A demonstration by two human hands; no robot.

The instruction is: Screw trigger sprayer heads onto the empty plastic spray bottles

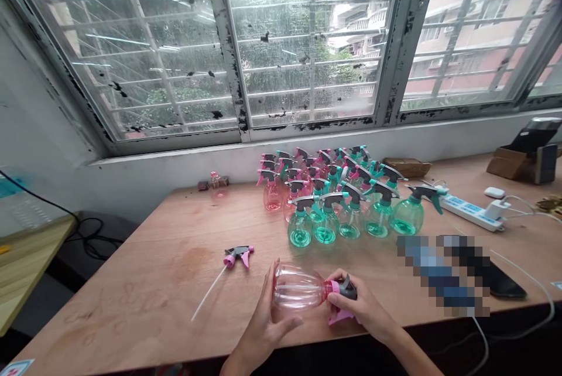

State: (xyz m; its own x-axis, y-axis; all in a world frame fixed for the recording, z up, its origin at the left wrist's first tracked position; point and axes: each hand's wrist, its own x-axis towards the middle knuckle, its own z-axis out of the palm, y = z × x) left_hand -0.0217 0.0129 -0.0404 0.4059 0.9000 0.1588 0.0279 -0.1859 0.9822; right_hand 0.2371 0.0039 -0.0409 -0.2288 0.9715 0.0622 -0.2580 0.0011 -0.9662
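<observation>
A clear pink spray bottle (pixel 298 288) lies on its side in the air near the table's front edge, between my two hands. My left hand (pixel 270 311) is cupped against its base, the thumb stretched along the lower side. At the neck, my right hand (pixel 357 300) has its fingers closed round the pink collar and the black-and-pink trigger head (pixel 348 288). Part of the trigger is hidden by those fingers. To the left, a loose pink-and-black spray head (pixel 238 255) rests on the table with its white dip tube pointing toward me.
Several pink and green spray bottles (pixel 325 226) stand grouped behind my hands. A pink bottle without a spray head (pixel 218 185) is by the wall. At right are a power strip (pixel 472 212), cables, a phone (pixel 504 282) and a wooden tray (pixel 406 168).
</observation>
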